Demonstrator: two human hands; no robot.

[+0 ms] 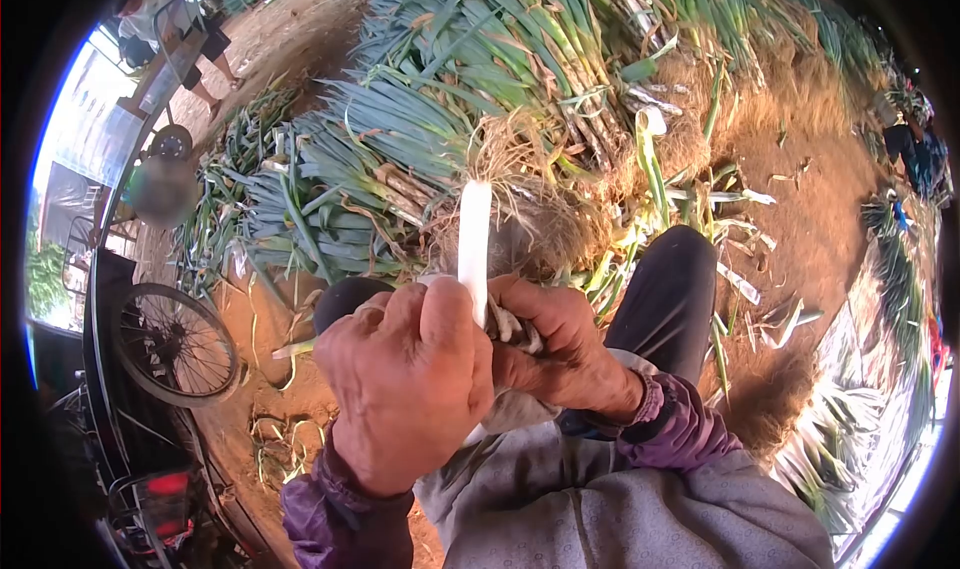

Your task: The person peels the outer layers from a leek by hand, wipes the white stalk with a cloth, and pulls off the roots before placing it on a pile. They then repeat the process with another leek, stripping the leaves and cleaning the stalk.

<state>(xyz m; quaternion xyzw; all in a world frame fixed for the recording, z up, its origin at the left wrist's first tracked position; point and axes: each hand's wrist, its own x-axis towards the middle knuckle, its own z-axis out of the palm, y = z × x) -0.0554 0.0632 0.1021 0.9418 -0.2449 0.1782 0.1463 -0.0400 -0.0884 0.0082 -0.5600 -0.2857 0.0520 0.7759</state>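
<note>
A leek (474,234) with a clean white shank stands upright in front of me, its tangled roots (505,154) at the top end. My left hand (405,374) is closed in a fist around the shank. Right beside it, my right hand (565,344) is closed, with brownish, dirty outer skin (512,331) of the leek between its fingers. The lower part of the leek is hidden by the hands and sleeves.
Leeks (470,59) with green leaves and roots lie in a large heap ahead. Peeled leeks (835,439) lie at the right. Scraps (740,279) litter the soil. A spoked wheel (178,344) stands left; a person (165,19) is at the upper left, another person (915,149) at right.
</note>
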